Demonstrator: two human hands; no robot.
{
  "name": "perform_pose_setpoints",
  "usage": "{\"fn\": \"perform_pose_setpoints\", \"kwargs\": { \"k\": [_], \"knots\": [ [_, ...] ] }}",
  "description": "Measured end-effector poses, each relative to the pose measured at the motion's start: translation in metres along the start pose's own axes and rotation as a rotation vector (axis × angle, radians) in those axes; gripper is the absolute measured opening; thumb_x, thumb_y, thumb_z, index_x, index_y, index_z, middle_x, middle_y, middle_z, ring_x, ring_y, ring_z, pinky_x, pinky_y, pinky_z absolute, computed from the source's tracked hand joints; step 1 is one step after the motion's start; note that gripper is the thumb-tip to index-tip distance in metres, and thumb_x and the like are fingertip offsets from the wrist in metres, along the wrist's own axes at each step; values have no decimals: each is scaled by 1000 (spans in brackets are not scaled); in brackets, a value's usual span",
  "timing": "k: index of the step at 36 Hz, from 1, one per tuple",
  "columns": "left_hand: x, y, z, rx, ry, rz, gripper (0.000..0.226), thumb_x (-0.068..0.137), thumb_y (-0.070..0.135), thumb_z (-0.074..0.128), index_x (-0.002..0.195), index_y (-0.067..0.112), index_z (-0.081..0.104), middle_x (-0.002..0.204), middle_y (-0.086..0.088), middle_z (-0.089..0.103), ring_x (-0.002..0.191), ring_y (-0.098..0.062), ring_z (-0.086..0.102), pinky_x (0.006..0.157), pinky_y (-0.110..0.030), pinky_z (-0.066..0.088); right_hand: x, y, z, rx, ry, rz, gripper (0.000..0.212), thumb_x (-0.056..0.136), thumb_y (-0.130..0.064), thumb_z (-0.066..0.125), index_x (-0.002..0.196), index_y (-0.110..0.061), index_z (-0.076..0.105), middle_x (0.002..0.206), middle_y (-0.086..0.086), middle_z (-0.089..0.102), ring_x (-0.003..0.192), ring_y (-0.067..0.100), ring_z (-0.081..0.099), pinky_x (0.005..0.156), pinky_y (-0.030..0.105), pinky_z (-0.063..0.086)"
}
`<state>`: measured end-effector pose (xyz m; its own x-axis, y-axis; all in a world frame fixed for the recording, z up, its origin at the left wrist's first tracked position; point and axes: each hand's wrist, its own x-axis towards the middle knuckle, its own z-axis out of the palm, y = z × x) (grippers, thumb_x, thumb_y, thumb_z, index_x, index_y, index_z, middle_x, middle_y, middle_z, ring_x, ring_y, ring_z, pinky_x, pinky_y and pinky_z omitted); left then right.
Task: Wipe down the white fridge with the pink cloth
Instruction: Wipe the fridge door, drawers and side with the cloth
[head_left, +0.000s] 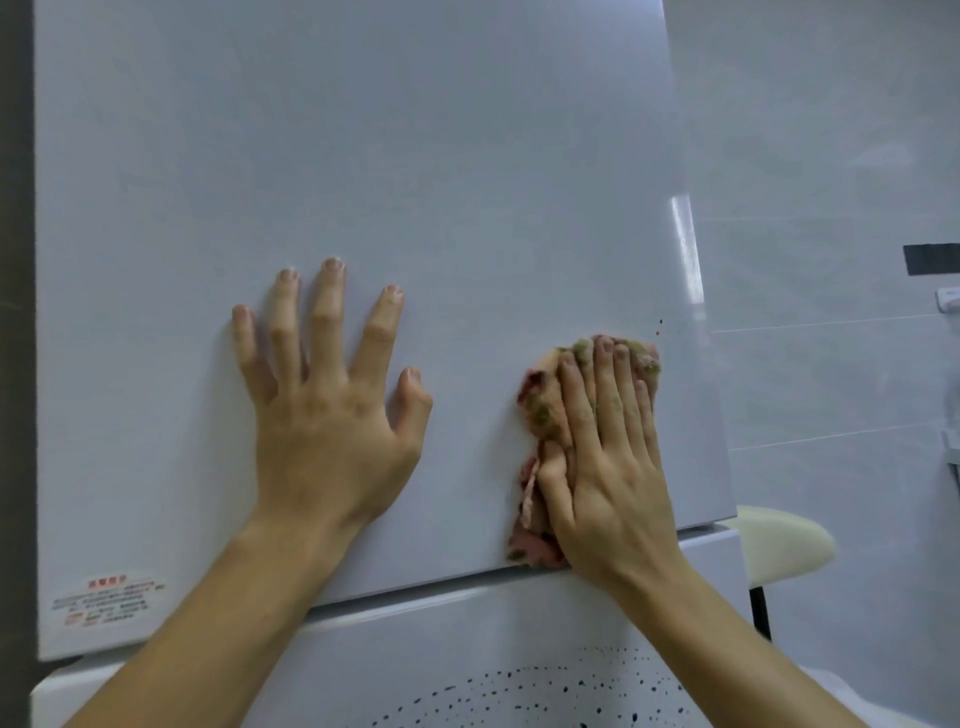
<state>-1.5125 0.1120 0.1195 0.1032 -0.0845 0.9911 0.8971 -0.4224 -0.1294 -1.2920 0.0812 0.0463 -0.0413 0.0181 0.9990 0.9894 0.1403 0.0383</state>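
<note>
While the left hand (327, 415) lies flat on the white fridge (363, 156) with its fingers spread wide and nothing in it, the right hand (608, 467) does the work. Its fingers lie straight and close together on top of the pink cloth (540, 400), pressing the bunched, patterned fabric against the door. The two hands sit apart, side by side on the same panel, and neither is curled into a grip that I can make out.

The cloth is low on the upper door, near its right edge, with its bottom end just reaching the gap above the lower section (467, 608). A few small brown specks (660, 325) sit just above the cloth, close to that right edge. A printed warning sticker (109, 597) occupies the lower left corner, well apart from both hands.

To me this looks like the middle of the wiping itself, with the free hand bracing the door. The next stroke probably calls for sliding the cloth up over the specks under firm, even pressure, then working across towards the left.

Beyond the fridge stands a cream stool (779, 540) against a pale tiled wall (831, 156).
</note>
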Motion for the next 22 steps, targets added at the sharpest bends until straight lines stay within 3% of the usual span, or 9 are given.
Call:
{"fn": "perform_pose_setpoints", "kwargs": {
  "k": [5, 9, 14, 20, 22],
  "knots": [
    [0, 1, 3, 25, 28, 3, 61, 98, 40, 46, 154, 17, 50, 164, -22, 36, 153, -50, 27, 123, -70, 13, 44, 5, -2, -50, 20, 32, 74, 98, -54, 43, 165, -29, 26, 174, 19, 10, 163, 32, 3, 132, 55, 3],
    [0, 1, 2, -2, 26, -6, 61, 96, 40, 48, 152, 17, 52, 163, -21, 37, 153, -49, 27, 123, -70, 13, 88, 9, -3, -59, 9, 111, 76, 98, -69, 36, 165, -39, 20, 176, 12, 2, 163, 24, -5, 131, 52, -6],
    [0, 4, 2, -37, 29, -28, 60, 96, 38, 48, 151, 16, 53, 163, -22, 37, 153, -48, 26, 124, -69, 11, 81, 15, 2, -49, 53, 98, 65, 108, -45, 27, 167, -17, 22, 175, 16, 10, 163, 31, 2, 132, 53, 5],
    [-2, 4, 6, -70, 53, -25, 58, 96, 33, 49, 151, 14, 54, 163, -23, 37, 154, -48, 26, 125, -69, 10, 28, 23, -4, -4, 33, 108, 61, 109, -25, 28, 164, 1, 21, 174, 21, 9, 163, 35, 2, 133, 44, -1],
    [-3, 4, 7, -70, 58, -24, 58, 97, 33, 49, 151, 14, 54, 164, -22, 37, 154, -48, 26, 125, -69, 10, 4, 28, -7, 23, 20, 110, 62, 107, -21, 29, 163, 3, 22, 174, 21, 9, 163, 36, 3, 133, 48, 2]
  ]
}}
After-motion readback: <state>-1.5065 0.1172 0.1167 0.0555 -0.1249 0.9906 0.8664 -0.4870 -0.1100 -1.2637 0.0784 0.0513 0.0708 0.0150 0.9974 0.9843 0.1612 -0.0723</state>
